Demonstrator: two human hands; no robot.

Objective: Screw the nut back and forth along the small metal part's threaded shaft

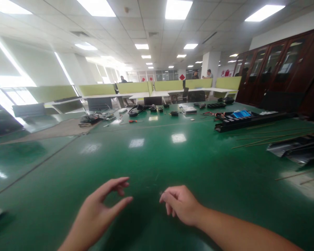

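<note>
Over the green tabletop [146,153], my left hand [102,205] is held with thumb and fingers apart and nothing between them. To its right, my right hand [181,205] has its thumb and forefinger pinched together. A tiny dark thing [161,193] shows at those fingertips, too small to name. The two hands do not touch each other. Far across the table lies a screwdriver [134,121] with an orange handle.
Black metal channels [300,150] and thin rods [261,142] lie at the right. Cables, small black parts [174,114] and a white box [189,110] line the far side. At the left lies a brown mat [60,129]. People are beyond the yellow-green partitions [169,85].
</note>
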